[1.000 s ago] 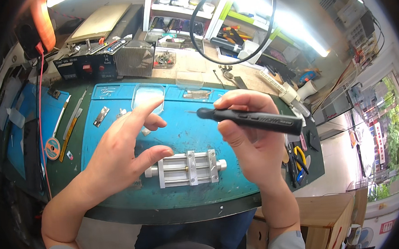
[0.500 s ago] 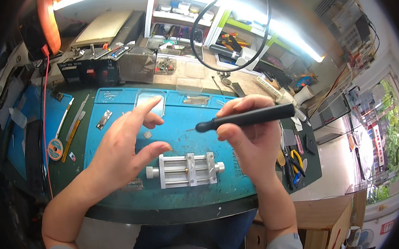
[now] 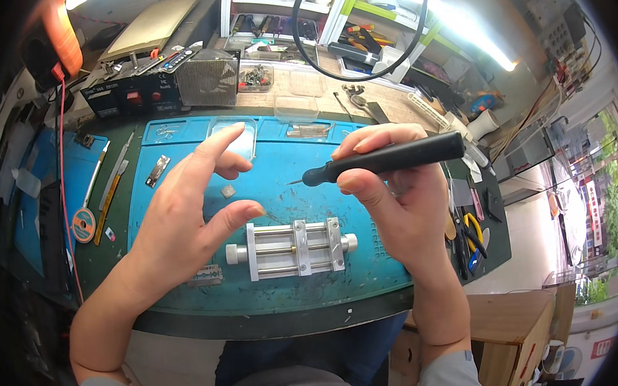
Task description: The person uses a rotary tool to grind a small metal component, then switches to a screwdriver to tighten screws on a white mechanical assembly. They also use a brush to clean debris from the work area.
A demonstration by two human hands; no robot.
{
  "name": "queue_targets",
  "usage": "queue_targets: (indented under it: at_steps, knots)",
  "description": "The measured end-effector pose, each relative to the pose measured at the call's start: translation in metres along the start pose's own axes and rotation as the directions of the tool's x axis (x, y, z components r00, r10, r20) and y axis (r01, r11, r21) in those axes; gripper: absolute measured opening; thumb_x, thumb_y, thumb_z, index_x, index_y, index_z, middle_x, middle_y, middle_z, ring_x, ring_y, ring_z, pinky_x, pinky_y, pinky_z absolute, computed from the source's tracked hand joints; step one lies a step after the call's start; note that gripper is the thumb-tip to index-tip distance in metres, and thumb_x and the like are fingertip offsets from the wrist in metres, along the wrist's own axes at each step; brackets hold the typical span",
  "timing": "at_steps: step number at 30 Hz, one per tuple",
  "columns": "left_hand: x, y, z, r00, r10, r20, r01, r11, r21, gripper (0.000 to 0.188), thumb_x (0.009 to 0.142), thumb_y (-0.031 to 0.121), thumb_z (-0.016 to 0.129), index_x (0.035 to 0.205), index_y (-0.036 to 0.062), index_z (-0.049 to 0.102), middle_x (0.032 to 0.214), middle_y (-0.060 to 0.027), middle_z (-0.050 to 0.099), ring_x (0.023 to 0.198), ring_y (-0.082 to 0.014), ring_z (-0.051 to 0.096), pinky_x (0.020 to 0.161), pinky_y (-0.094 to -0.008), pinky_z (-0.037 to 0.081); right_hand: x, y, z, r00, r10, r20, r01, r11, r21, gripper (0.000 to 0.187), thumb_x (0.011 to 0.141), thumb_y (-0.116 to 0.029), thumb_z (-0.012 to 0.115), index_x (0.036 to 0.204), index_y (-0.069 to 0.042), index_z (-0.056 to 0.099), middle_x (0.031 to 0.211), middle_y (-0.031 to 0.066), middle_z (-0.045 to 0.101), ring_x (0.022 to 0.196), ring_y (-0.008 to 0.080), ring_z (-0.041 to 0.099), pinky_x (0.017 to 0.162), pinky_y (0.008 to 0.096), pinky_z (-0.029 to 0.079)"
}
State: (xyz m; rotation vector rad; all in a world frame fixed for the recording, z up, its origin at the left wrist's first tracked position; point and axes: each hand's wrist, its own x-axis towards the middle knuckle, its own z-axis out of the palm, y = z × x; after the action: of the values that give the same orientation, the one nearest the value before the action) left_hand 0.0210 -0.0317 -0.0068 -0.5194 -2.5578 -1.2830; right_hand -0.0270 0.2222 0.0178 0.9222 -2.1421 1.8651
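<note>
My right hand (image 3: 401,194) grips a black pen-shaped tool with a thin metal tip (image 3: 399,156), held level above the blue work mat with the tip pointing left. My left hand (image 3: 182,201) hovers over the mat with nothing in it, thumb and fingers apart. Between the hands, nearer to me, a small silver clamp vise (image 3: 291,248) with knobs at both ends lies on the mat. A tiny grey square chip (image 3: 228,191) sits just past my left thumb. Partly behind my left fingers is a clear shallow box (image 3: 247,136). A razor blade (image 3: 206,274) lies by my left wrist.
Pliers (image 3: 474,232) and other hand tools lie right of the blue mat (image 3: 315,295). To the left are a solder spool (image 3: 83,224) and a utility knife (image 3: 109,205). A black powered unit (image 3: 133,96) stands at the back left. A black cable loop (image 3: 300,45) hangs overhead.
The view has shifted slightly, so the vise and mat appear a little higher. My right hand with the black tool appears slightly farther up and right; my left hand keeps its pose.
</note>
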Motion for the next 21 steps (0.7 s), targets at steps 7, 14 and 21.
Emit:
queue_targets:
  at_steps: [7, 14, 21]
  knots:
    - [0.002, 0.002, 0.001, 1.0, 0.0, -0.025, -0.002, 0.997, -0.077, 0.077, 0.094, 0.042, 0.072, 0.152, 0.0017, 0.042, 0.115, -0.0112, 0.069, 0.11, -0.021, 0.063, 0.102, -0.0385, 0.045, -0.003, -0.013, -0.006, 0.996, 0.021, 0.09, -0.005, 0.985, -0.171, 0.039, 0.089, -0.017, 0.082, 0.114, -0.001, 0.056, 0.103, 0.0111, 0.066, 0.09, 0.0138, 0.064, 0.079, 0.0277, 0.054]
    - [0.009, 0.026, 0.011, 0.988, 0.152, 0.029, -0.141, 0.962, -0.233, 0.076, 0.085, 0.018, 0.082, 0.15, 0.0029, 0.045, 0.114, -0.0088, 0.07, 0.11, -0.0179, 0.064, 0.103, -0.0381, 0.044, 0.0, -0.026, -0.002, 0.977, -0.151, 0.149, 0.197, 0.907, -0.372, 0.044, 0.085, -0.025, 0.086, 0.114, 0.0, 0.065, 0.079, 0.0022, 0.067, 0.072, 0.0076, 0.062, 0.065, 0.0223, 0.048]
    - [0.023, 0.047, 0.028, 0.986, 0.165, 0.011, -0.149, 0.914, -0.377, 0.073, 0.083, 0.002, 0.079, 0.148, 0.0004, 0.045, 0.114, -0.0085, 0.07, 0.111, -0.0168, 0.066, 0.104, -0.0382, 0.046, -0.001, -0.02, 0.002, 0.986, -0.121, 0.114, 0.146, 0.957, -0.25, 0.043, 0.087, -0.023, 0.085, 0.115, 0.001, 0.064, 0.082, 0.0018, 0.066, 0.073, 0.0069, 0.061, 0.066, 0.0214, 0.049]
